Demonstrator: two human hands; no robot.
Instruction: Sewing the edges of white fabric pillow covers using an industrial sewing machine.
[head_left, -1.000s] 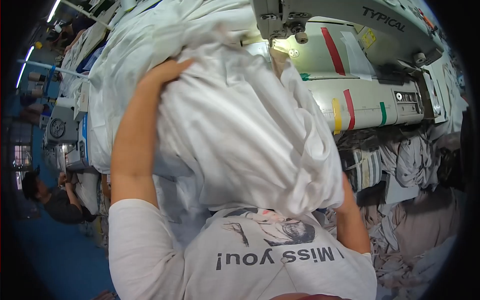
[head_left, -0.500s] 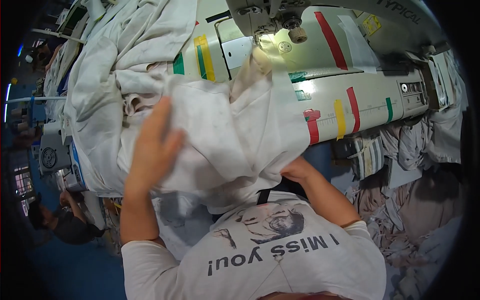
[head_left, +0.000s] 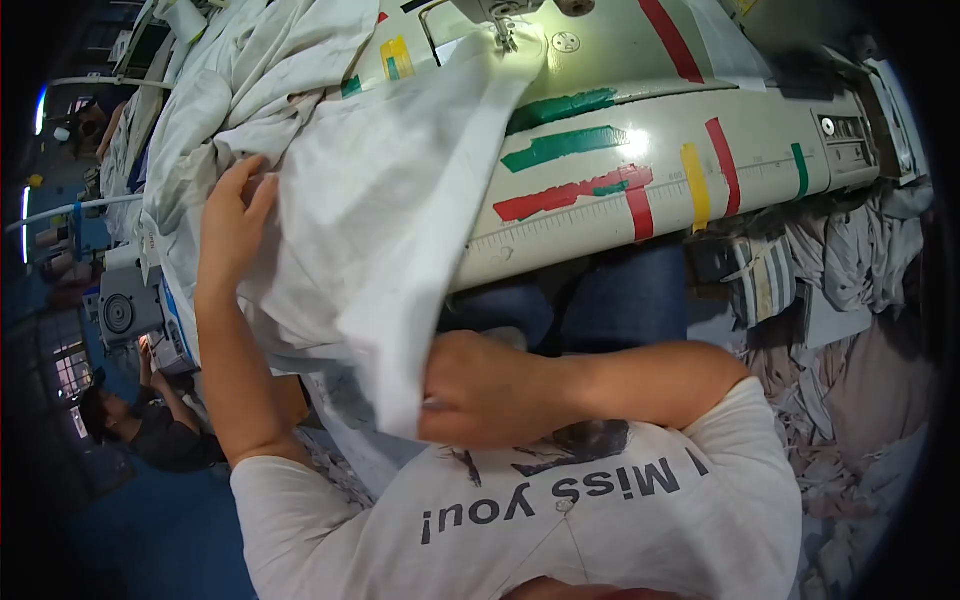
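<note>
A large piece of white cloth [head_left: 340, 210] spreads over the left of the sewing machine bed and hangs off its front edge. Its straight right edge runs from under the presser foot [head_left: 504, 38] down toward my body. At that lower edge, my right hand [head_left: 480, 390] is closed round the cloth, the fingers partly hidden behind it. My left hand [head_left: 232, 225] lies on the bunched left part of the cloth, thumb and forefinger apart.
The pale machine bed [head_left: 560, 225] carries red, green and yellow tape strips. More white cloth [head_left: 270, 60] is heaped at the far left. Piled fabric [head_left: 850, 410] lies low on the right. Another person [head_left: 150, 420] sits at the left.
My right hand has come left and toward the front, drawing the cloth edge straight and uncovering more of the machine bed. My left hand has shifted left over the cloth.
</note>
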